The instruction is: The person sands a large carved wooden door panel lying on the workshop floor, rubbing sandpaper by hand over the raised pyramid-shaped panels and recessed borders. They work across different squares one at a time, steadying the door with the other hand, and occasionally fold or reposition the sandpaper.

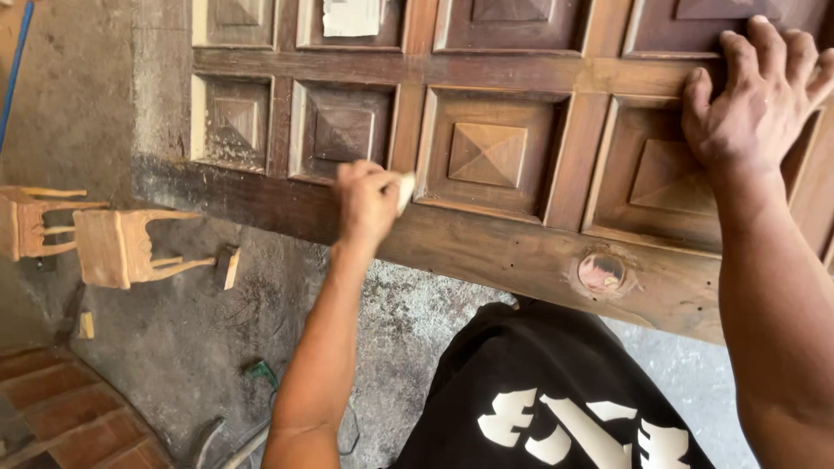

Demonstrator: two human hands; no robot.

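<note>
Door [512,252], a dark wooden one with rows of raised pyramid panels, lies flat across the upper part of my view, with its long bottom rail running slantwise from left to right just above my lap. My left hand [369,204] is curled into a loose fist over that rail, beside the post between two panels, and it pinches a small pale piece [406,189] between thumb and fingers; I cannot tell what the piece is made of. Its tip touches the wood at the lower corner of the panel with the lighter pyramid. My right hand [760,95] lies spread and flat on the door at the far right, palm down, fingers over the cross rail and the upper edge of a panel, pressing on the wood. A round plugged hole [601,271] sits in the bottom rail between my two arms. My black shirt with white markings [556,399] shows below the door. On the grey concrete floor [417,321] to the left stand two small unfinished wooden chairs [113,247], with a small wood block [230,265] just beside them. A green tool [261,373] and cables lie on the floor near my left elbow.
</note>
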